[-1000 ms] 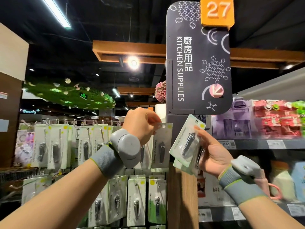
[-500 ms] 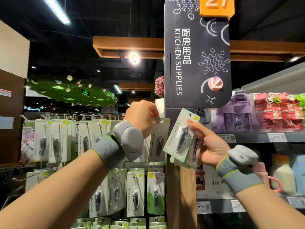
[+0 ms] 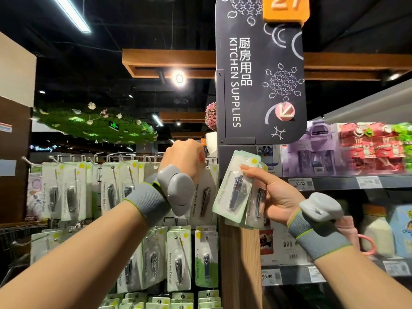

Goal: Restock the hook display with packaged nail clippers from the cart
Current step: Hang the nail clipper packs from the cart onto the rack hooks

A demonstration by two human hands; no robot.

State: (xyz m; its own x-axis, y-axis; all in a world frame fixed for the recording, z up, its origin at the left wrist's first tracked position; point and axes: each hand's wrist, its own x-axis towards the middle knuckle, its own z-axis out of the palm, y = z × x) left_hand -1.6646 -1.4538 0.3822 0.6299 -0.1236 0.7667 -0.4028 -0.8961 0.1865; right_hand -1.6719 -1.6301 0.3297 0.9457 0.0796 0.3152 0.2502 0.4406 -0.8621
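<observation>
Head view: my left hand (image 3: 183,157) raised at top hook row (image 3: 116,157), fingers curled round top of hanging pack (image 3: 206,198), seating it on peg (my guess). Right hand (image 3: 275,198) pinches fan of spare packs (image 3: 236,189) beside wooden post (image 3: 239,259), kept close for next hang. Cart not visible.

Green-white carded nail clippers (image 3: 234,192) fanned, tilted, beside the full hook display (image 3: 124,188).

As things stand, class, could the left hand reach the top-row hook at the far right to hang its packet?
Probably yes: the left hand is already up at that hook, its packet hanging just below, and nothing blocks it.
</observation>
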